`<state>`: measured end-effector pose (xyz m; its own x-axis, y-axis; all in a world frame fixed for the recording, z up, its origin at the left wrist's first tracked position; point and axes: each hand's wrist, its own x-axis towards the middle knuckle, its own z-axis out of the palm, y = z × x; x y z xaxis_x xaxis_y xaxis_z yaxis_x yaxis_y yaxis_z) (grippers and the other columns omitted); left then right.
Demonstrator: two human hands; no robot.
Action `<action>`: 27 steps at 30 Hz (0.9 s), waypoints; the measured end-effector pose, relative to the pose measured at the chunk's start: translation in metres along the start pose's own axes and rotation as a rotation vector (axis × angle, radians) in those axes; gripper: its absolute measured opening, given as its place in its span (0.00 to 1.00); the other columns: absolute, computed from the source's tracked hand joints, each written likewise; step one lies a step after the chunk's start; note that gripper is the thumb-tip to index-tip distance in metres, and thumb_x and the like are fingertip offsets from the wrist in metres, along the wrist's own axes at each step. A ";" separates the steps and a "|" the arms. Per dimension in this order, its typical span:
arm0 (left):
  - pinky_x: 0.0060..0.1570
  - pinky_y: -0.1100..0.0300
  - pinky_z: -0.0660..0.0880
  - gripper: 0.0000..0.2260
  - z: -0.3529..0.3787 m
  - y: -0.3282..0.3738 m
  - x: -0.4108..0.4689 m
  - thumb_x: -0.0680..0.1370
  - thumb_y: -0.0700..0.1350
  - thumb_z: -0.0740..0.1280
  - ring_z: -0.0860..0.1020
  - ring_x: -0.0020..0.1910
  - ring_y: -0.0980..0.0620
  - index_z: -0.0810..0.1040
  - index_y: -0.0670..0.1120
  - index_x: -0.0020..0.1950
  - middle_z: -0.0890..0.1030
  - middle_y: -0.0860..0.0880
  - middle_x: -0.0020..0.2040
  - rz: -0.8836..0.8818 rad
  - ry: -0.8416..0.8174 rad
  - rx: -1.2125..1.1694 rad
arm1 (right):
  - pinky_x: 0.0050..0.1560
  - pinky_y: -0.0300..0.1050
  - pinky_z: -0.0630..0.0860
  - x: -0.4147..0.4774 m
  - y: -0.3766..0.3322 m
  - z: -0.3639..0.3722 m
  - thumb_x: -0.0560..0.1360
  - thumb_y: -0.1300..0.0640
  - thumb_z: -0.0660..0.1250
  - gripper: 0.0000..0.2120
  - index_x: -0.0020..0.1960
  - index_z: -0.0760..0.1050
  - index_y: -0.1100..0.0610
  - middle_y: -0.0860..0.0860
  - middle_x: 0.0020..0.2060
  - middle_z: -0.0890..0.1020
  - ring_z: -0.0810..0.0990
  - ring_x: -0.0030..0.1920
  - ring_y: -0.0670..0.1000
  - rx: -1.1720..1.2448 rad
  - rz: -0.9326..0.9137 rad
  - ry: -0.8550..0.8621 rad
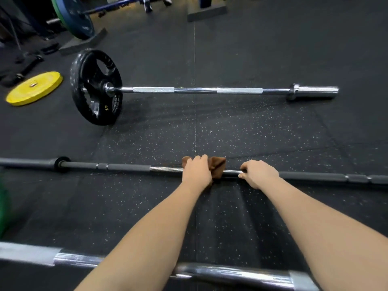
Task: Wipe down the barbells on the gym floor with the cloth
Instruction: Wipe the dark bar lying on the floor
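Across the middle of the frame lies the dark barbell [126,167], flat on the speckled rubber floor [252,133], and that is where I am working. My left hand [196,171] sits on top of the brown cloth [217,164], fingers curled over it and the shaft so the cloth is clamped against the steel, with loose corners poking out above and to the right of the knuckles. My right hand [259,172] is just beside the cloth, to its right, with fingers and thumb wrapped round the bare shaft and holding nothing else. I judge this as the wiping stroke on the bar's central section. To do it well I want the cloth wrapped round the bar, not only draped on top, so the underside is cleaned too. The right hand should pin the bar so it cannot roll while the left slides along it. The ridged grip sections will likely drag on the fabric, so firm pressure and a slight twist should help there. The chrome barbell [197,90] with its black plate [96,87], higher in the frame, and the blurred chrome bar [231,271] along the bottom edge both look like later jobs.
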<state>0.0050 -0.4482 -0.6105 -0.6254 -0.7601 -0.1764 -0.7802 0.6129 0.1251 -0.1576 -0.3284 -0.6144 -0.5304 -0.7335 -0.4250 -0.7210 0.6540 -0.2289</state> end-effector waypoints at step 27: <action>0.62 0.48 0.71 0.16 -0.020 -0.076 -0.020 0.79 0.43 0.66 0.74 0.64 0.38 0.71 0.45 0.66 0.75 0.42 0.63 -0.007 0.015 -0.273 | 0.63 0.50 0.75 -0.010 -0.034 -0.010 0.77 0.39 0.70 0.27 0.68 0.71 0.54 0.53 0.66 0.78 0.77 0.66 0.57 -0.293 -0.041 -0.117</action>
<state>0.0770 -0.4838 -0.5968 -0.6187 -0.7684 -0.1636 -0.7577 0.5285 0.3829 -0.1327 -0.3454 -0.5934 -0.4552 -0.7209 -0.5225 -0.8477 0.5305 0.0066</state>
